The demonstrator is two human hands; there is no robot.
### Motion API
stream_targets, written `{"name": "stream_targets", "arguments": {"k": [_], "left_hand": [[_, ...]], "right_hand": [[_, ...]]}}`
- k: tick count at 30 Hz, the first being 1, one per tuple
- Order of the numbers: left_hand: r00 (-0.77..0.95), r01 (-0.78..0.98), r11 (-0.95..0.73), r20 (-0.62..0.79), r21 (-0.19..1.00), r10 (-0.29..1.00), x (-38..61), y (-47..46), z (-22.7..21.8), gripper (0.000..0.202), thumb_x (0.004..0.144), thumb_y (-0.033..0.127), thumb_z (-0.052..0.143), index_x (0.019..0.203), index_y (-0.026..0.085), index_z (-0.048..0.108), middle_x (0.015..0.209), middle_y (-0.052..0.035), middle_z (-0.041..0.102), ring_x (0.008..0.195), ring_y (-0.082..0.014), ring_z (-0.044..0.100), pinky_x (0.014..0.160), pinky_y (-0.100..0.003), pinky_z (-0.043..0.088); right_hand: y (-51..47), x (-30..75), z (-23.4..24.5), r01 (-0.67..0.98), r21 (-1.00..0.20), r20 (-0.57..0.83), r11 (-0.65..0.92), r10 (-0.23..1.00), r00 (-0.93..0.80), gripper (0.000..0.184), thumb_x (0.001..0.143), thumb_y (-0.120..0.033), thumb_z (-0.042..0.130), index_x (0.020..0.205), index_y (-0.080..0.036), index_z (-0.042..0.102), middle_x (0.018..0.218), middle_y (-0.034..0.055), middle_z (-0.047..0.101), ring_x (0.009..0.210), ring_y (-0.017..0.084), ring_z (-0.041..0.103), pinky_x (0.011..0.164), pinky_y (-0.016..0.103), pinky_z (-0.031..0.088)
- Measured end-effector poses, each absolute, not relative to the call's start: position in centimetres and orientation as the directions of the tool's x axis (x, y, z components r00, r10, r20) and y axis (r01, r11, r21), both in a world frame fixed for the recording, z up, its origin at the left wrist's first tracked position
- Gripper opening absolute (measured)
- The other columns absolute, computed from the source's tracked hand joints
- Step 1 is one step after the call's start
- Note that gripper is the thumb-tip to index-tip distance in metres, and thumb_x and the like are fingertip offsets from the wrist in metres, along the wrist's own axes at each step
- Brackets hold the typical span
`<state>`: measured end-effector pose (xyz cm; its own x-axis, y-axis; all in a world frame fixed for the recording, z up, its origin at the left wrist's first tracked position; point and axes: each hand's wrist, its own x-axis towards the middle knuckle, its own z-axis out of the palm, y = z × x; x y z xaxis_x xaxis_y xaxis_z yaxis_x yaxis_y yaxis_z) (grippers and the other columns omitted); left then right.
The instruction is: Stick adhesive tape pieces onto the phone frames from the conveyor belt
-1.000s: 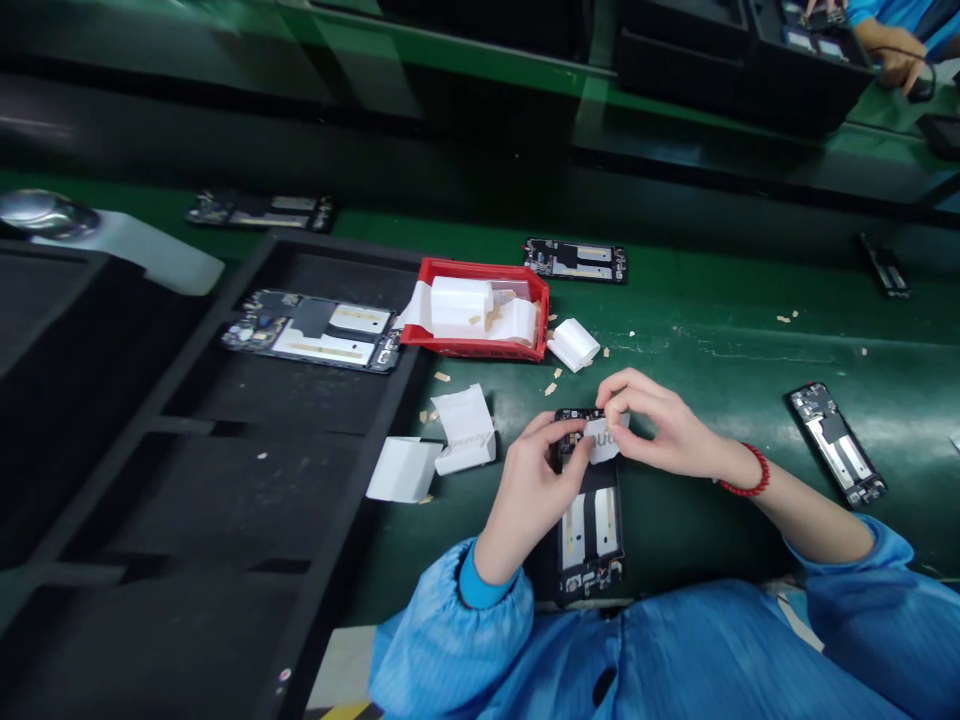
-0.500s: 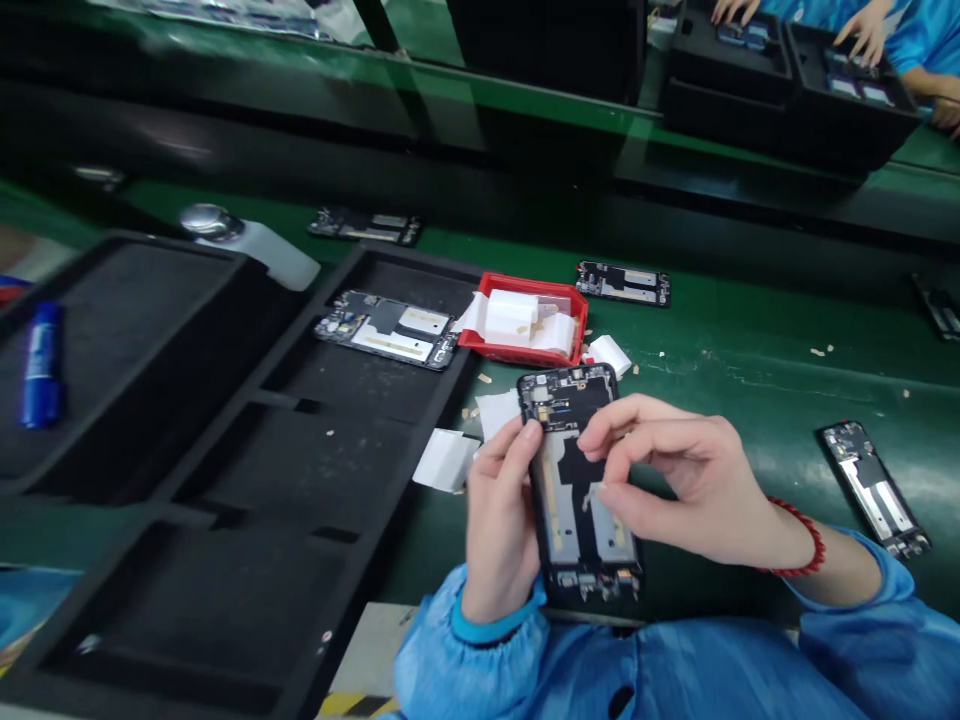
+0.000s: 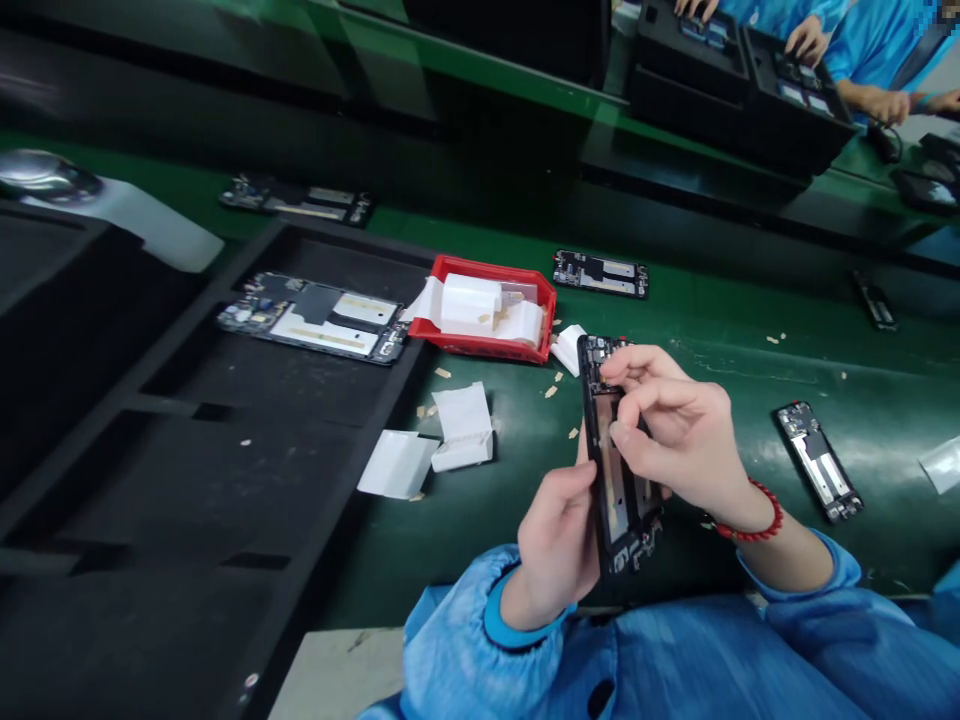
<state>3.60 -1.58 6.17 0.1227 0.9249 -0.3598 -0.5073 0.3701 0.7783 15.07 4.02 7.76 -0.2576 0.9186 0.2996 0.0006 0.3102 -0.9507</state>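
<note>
My left hand [image 3: 556,535] grips an opened phone frame [image 3: 613,480] by its left edge and lower part. The phone stands tilted in front of me, its circuit board at the top and two silver battery bays below. Over its upper half, my right hand [image 3: 686,435] has thumb and fingers drawn together in a pinch. Its index fingertip is at the circuit board near the top. Whatever small thing the pinch may hold is hidden. A red bead bracelet [image 3: 759,515] circles my right wrist.
Left of my hands lie folded white papers [image 3: 463,425] and a red bin [image 3: 487,348] of paper strips. A black foam tray [image 3: 337,500] carries another phone frame [image 3: 322,318]. More phone frames [image 3: 817,460] lie on the green bench. A co-worker's hands [image 3: 808,40] are at the far side.
The phone has tilted onto its side edge and turned away. My right fingers have moved from its middle up to the circuit board. The whole view has shifted, moving the tray left.
</note>
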Motion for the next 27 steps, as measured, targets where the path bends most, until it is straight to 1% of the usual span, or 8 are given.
{"name": "stream_targets", "arguments": {"k": [2,5,7,10,12,16,21,27], "left_hand": [[0.116,-0.530,0.333,-0.322,0.780,0.940,3.6,-1.8,6.3,0.043,0.083,0.052,0.049,0.105,0.023,0.073,0.102,-0.0077,0.077,0.117,-0.0351,0.067,0.091,-0.049,0.061],[0.149,-0.615,0.291,-0.255,0.733,0.955,3.4,-2.3,6.1,0.039,0.086,0.042,0.052,0.116,0.026,0.070,0.118,-0.0055,0.075,0.126,-0.0332,0.064,0.104,-0.050,0.056],[0.119,-0.633,0.246,-0.222,0.734,0.968,3.3,-2.6,6.1,0.039,0.087,0.041,0.053,0.121,0.027,0.068,0.130,-0.0043,0.071,0.134,-0.0324,0.058,0.113,-0.049,0.050],[0.067,-0.603,0.208,-0.211,0.770,0.975,3.4,-2.9,6.4,0.040,0.088,0.042,0.056,0.124,0.027,0.066,0.140,-0.0041,0.065,0.144,-0.0331,0.049,0.120,-0.048,0.043],[0.061,-0.567,0.218,-0.223,0.795,0.973,3.4,-2.9,6.7,0.044,0.088,0.045,0.057,0.126,0.025,0.066,0.143,-0.0054,0.064,0.147,-0.0346,0.045,0.122,-0.047,0.041],[0.063,-0.462,0.230,-0.228,0.857,0.972,3.4,-2.7,7.4,0.052,0.091,0.053,0.053,0.131,0.023,0.064,0.142,-0.0083,0.064,0.148,-0.0367,0.043,0.120,-0.045,0.045],[0.064,-0.554,0.215,-0.216,0.804,0.974,3.5,-2.7,7.3,0.050,0.093,0.046,0.054,0.137,0.024,0.061,0.148,-0.0044,0.060,0.149,-0.0322,0.043,0.125,-0.044,0.038],[0.042,-0.604,0.208,-0.231,0.769,0.972,3.7,-2.8,6.7,0.047,0.095,0.039,0.053,0.140,0.024,0.060,0.148,-0.0041,0.061,0.149,-0.0291,0.042,0.125,-0.044,0.037]], "right_hand": [[3.9,15.0,8.2,-0.017,-0.930,0.359,0.367,0.898,-0.254,0.018,0.072,-0.004,0.071,0.066,-0.019,0.065,0.107,0.0093,0.066,0.104,0.018,0.066,0.092,0.033,0.059],[3.6,14.8,8.6,-0.018,-0.899,0.429,0.438,0.871,-0.239,0.019,0.070,-0.002,0.069,0.066,-0.020,0.064,0.104,0.0095,0.066,0.101,0.019,0.066,0.089,0.035,0.061],[3.5,14.7,8.7,-0.018,-0.875,0.474,0.484,0.846,-0.244,0.019,0.069,-0.002,0.069,0.068,-0.020,0.064,0.104,0.0090,0.066,0.100,0.019,0.066,0.091,0.036,0.061],[3.4,14.7,8.8,0.001,-0.845,0.518,0.535,0.819,-0.246,0.016,0.070,-0.006,0.069,0.069,-0.021,0.064,0.105,0.0085,0.066,0.097,0.019,0.066,0.089,0.037,0.062],[3.4,14.7,8.9,0.020,-0.840,0.522,0.542,0.817,-0.245,0.015,0.071,-0.007,0.070,0.068,-0.021,0.064,0.105,0.0084,0.066,0.096,0.020,0.067,0.086,0.038,0.062],[3.3,14.6,9.0,0.004,-0.839,0.525,0.545,0.811,-0.259,0.016,0.071,-0.006,0.070,0.070,-0.020,0.064,0.104,0.0079,0.065,0.096,0.019,0.067,0.086,0.038,0.062],[3.3,14.5,9.1,0.016,-0.837,0.525,0.548,0.811,-0.259,0.016,0.072,-0.006,0.069,0.070,-0.021,0.064,0.105,0.0085,0.066,0.095,0.020,0.068,0.086,0.038,0.062],[3.4,14.4,9.0,0.033,-0.822,0.542,0.569,0.798,-0.263,0.016,0.072,-0.006,0.070,0.072,-0.021,0.064,0.105,0.0081,0.067,0.093,0.019,0.069,0.083,0.037,0.063]]}}
